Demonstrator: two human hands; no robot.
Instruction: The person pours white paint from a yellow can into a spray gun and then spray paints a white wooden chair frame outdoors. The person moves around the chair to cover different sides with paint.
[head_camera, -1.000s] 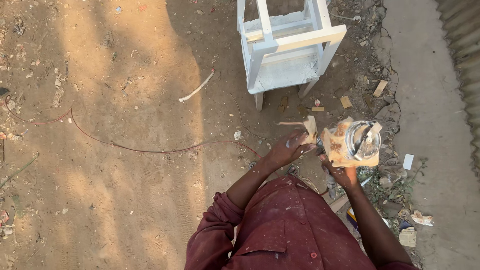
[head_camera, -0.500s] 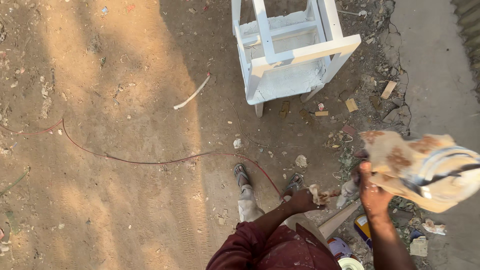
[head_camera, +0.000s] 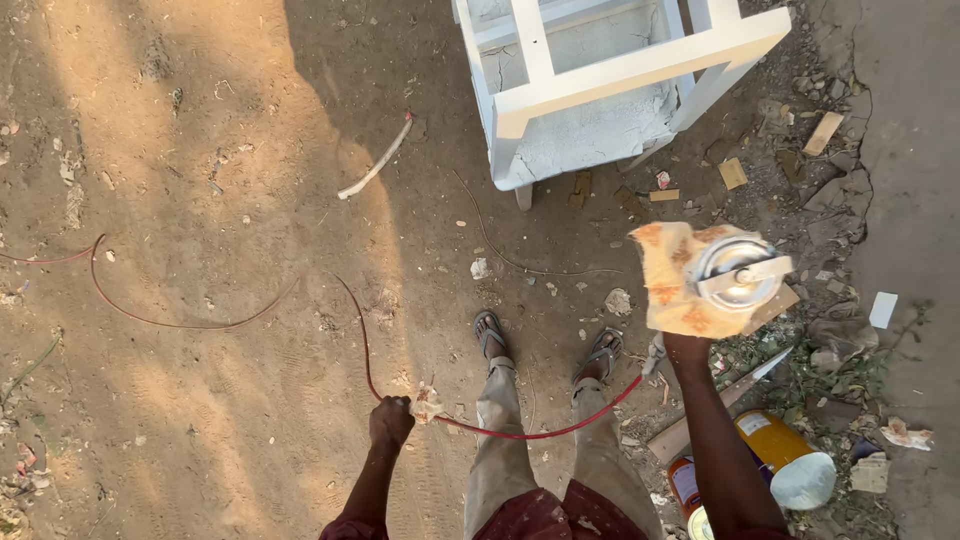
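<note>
Hose (head_camera: 520, 432) gripped inside left hand (head_camera: 390, 420) fingers; right hand (head_camera: 685, 345) under spray-gun cup (head_camera: 735, 272).

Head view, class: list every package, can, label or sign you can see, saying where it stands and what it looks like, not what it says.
Yellow can: lying on the ground bottom right, round, pale label, white end.
Red-orange can: bottom edge beside the right forearm, round, pale label band.
White card: right, on the ground, small rectangle; unclear whether it is a label.
No signs or screens.

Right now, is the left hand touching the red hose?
Touching. The head view shows the left hand closed around the red hose, which enters the fist from above and leaves toward the feet.
</note>
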